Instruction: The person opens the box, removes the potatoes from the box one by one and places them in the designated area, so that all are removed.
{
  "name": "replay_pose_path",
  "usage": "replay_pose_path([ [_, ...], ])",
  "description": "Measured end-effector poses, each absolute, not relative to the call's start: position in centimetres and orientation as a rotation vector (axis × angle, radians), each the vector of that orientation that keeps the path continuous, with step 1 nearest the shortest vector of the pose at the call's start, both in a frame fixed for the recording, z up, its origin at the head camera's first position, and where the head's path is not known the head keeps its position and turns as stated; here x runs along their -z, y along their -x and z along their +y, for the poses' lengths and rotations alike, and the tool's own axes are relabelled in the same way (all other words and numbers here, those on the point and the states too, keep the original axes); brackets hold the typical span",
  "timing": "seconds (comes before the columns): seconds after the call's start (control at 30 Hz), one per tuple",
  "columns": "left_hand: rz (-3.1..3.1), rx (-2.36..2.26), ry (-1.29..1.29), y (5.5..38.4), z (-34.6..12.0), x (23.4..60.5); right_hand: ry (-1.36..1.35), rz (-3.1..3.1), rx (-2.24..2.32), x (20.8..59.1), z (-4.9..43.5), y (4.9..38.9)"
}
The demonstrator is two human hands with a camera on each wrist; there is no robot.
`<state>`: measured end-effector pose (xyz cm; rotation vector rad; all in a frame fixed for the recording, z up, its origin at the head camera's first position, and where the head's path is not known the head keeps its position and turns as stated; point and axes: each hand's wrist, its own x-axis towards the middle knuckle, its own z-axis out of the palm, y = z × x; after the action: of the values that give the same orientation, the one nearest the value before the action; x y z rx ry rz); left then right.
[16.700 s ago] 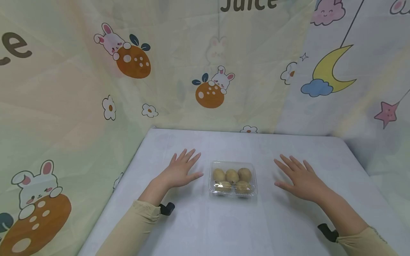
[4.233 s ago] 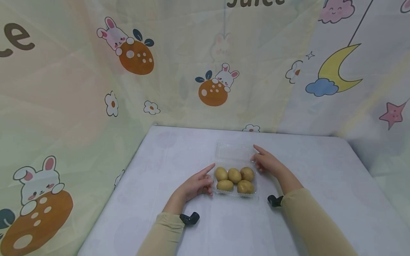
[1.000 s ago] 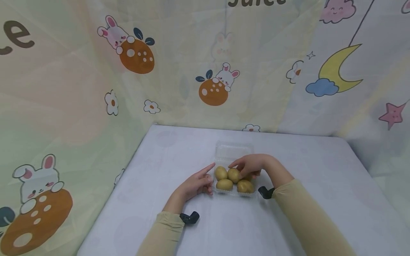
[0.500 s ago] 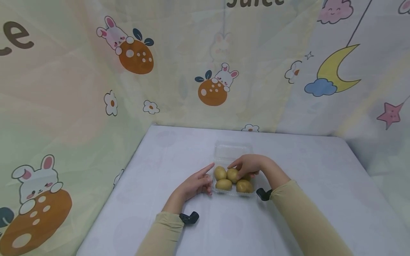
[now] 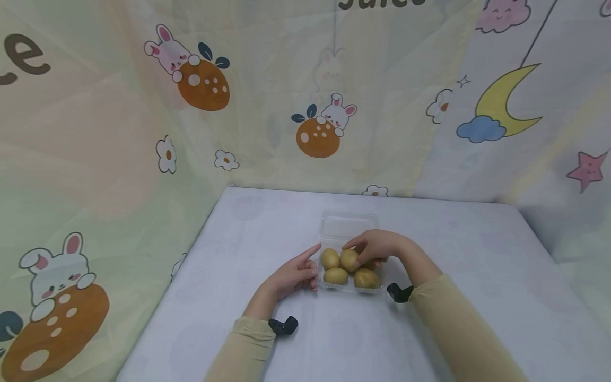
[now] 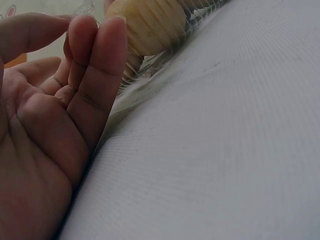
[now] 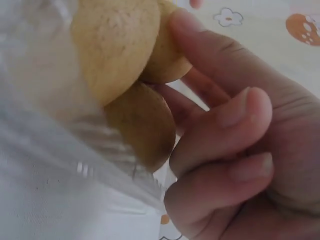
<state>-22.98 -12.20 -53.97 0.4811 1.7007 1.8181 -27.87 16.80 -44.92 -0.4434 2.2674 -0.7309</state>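
Several yellow potatoes [image 5: 335, 276] lie in a clear plastic container [image 5: 350, 291], its lid [image 5: 346, 225] folded back flat behind it. My left hand [image 5: 288, 278] pinches the container's left rim between thumb and curled fingers, while the index finger points forward. In the left wrist view, the thumb meets the fingers at the clear rim. My right hand [image 5: 382, 246] reaches over the container's right side. Its thumb and index finger pinch the middle back potato [image 5: 348, 260], which still sits among the others. The back right potato [image 7: 142, 125] is mostly hidden under that hand in the head view.
A white cloth covers the table [image 5: 258, 223]. Printed curtains [image 5: 258, 106] with rabbits and oranges hang behind it and at the left. Each wrist bears a small black camera mount [image 5: 284, 325].
The lid, closed at first, now lies open. My right hand has moved from beside the lid onto the middle back potato. Over the last second almost nothing moves; my left hand stays at the rim.
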Motion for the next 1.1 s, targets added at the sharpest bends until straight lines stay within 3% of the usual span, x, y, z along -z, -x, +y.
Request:
replay_pose_path([
  [1.1, 1.722, -1.813, -0.449, 22.8, -12.1, 53.7, 0.432, 2.44, 0.983, 44.4, 22.0, 27.0],
])
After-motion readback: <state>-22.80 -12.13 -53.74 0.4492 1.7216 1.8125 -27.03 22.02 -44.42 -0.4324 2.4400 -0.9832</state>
